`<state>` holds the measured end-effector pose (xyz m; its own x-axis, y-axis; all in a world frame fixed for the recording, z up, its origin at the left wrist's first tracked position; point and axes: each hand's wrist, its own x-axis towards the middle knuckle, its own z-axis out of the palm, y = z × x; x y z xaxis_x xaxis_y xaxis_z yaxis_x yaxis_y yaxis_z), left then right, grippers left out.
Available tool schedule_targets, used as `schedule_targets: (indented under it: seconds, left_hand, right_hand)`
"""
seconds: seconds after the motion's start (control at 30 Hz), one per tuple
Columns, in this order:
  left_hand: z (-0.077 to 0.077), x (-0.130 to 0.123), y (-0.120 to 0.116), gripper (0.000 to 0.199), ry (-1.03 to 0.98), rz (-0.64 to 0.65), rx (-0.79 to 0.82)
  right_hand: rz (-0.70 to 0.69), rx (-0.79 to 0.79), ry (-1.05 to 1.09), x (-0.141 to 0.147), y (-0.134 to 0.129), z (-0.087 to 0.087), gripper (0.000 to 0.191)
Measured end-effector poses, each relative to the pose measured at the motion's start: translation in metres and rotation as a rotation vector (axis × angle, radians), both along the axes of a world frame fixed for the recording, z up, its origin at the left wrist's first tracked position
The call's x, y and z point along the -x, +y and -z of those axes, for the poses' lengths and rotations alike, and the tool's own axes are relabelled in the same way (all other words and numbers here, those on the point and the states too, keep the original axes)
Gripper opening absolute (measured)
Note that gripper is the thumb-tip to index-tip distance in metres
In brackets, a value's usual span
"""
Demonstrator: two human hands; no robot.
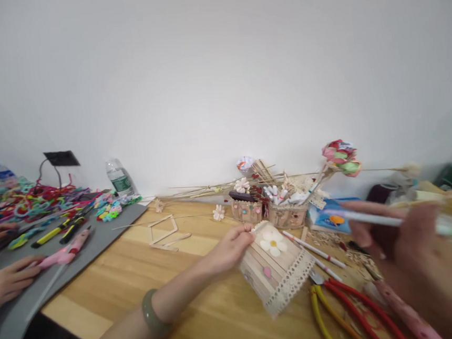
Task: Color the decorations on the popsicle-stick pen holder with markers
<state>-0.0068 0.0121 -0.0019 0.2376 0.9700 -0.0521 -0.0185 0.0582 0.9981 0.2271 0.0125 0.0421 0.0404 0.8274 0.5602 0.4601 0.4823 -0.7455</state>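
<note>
My left hand (pixel 233 248), closed, grips the upper corner of a small craft-stick box (pixel 258 267) trimmed with cream lace. On its side sit a white felt flower (pixel 273 243) with a yellow centre and a pink spot. In my right hand (pixel 411 259), raised at the right and blurred, is a white marker pen (pixel 388 220) lying across the fingers. Below that hand lie red-handled pliers (pixel 360 305), yellow-handled pliers (pixel 321 314) and a pink patterned tool (pixel 406 309). Red-banded white markers (pixel 316 248) rest beside the box.
Two stick boxes (pixel 287 217) holding pens and flowers stand by the wall, with a paper rose (pixel 341 158) above. Stick frames (pixel 163 230) lie on the table. At left, another person's hand (pixel 10 280) holds a pink glue gun (pixel 65 252) over a grey mat (pixel 108 227).
</note>
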Motion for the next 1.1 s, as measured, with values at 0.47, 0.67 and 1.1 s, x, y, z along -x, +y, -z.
schedule_targets:
  seconds: [0.47,0.67,1.1]
  left_hand:
    - [0.032,-0.013,-0.027,0.034,0.057,0.162,-0.095]
    - [0.039,-0.012,-0.032,0.042,0.095,0.134,-0.099]
    - [0.032,-0.014,-0.033,0.037,0.103,0.146,-0.103]
  right_hand:
    - [-0.17,0.248,0.369,0.045,-0.018,0.039,0.03]
    - [-0.153,0.141,0.163,0.037,-0.022,0.053,0.03]
    - [-0.175,0.036,-0.068,0.041,-0.026,0.046,0.026]
